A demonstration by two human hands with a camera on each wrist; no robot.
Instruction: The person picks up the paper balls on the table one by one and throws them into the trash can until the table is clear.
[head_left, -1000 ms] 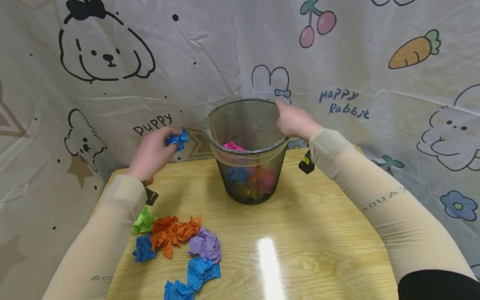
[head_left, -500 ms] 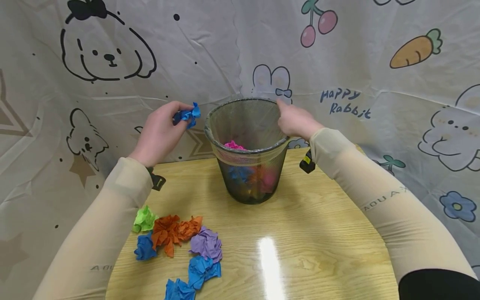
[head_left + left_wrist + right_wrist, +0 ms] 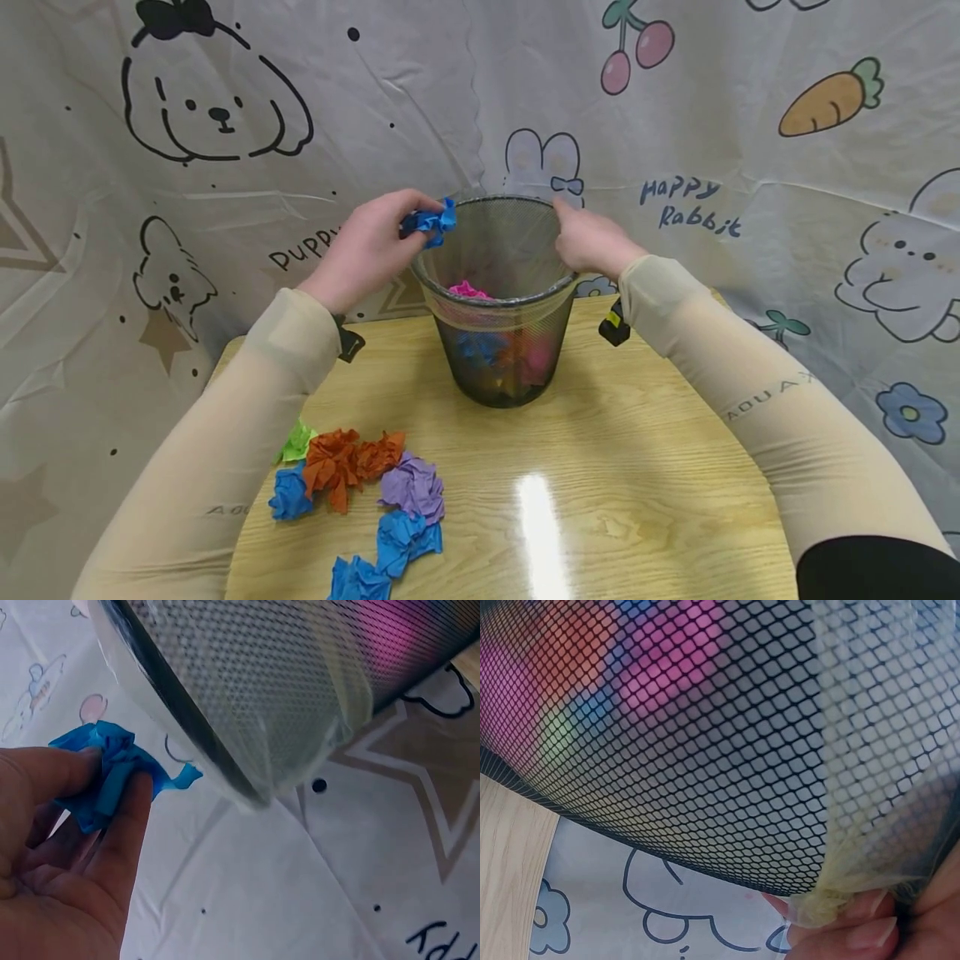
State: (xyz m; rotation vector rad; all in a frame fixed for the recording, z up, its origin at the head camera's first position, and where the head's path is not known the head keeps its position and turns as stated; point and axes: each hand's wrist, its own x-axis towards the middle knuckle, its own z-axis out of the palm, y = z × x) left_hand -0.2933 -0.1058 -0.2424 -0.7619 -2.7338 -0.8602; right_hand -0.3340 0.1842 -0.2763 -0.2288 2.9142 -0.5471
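Note:
My left hand (image 3: 378,243) pinches a crumpled ball of blue paper (image 3: 431,222) between thumb and fingers. In the head view it overlaps the left rim of a black mesh wastebasket (image 3: 498,315); the left wrist view shows the paper (image 3: 101,776) just outside the lined rim. My right hand (image 3: 594,242) grips the basket's right rim, thumb up along the edge. At its fingers (image 3: 855,937) the yellowish clear liner (image 3: 825,904) is bunched. Inside the basket lie pink paper (image 3: 468,290) and other coloured balls, seen through the mesh.
On the wooden table (image 3: 615,467), front left, lie crumpled papers: green (image 3: 297,442), orange (image 3: 337,467), purple (image 3: 412,487) and several blue ones (image 3: 405,540). A printed curtain (image 3: 420,100) hangs close behind the basket and along both sides.
My left hand has moved up and right with the blue paper, from left of the basket to its left rim. My right hand has stayed on the rim.

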